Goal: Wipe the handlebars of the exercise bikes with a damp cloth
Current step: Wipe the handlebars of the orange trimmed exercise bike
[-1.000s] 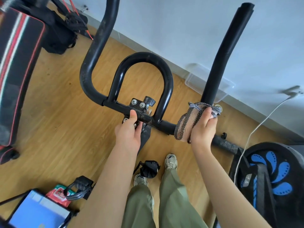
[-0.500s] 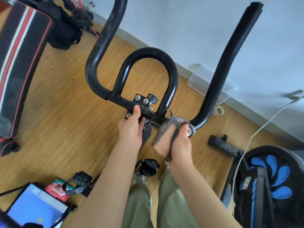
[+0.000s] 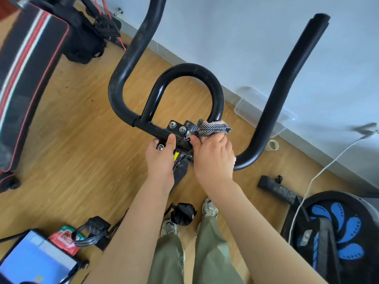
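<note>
The black handlebars [image 3: 272, 107] of an exercise bike fill the middle of the view, with an inner loop [image 3: 190, 70] and two outer arms rising up. My left hand [image 3: 161, 156] grips the central clamp [image 3: 177, 128] with its two bolts. My right hand [image 3: 213, 156] is closed around the crossbar just right of the clamp, at the foot of the inner loop. It holds a black-and-white checked cloth [image 3: 213, 127], which bunches over the bar above my fingers.
A second bike's wheel with blue blades [image 3: 336, 232] stands at the lower right, with a white cable [image 3: 320, 175] running to the wall. A padded bench [image 3: 26, 78] lies at left. A clear tub [image 3: 264, 113] sits by the wall. A tablet [image 3: 34, 261] lies on the floor.
My right hand has slid the cloth leftward, from the base of the right outer arm along the bend to the crossbar beside the clamp. My left hand has kept its grip on the clamp.
</note>
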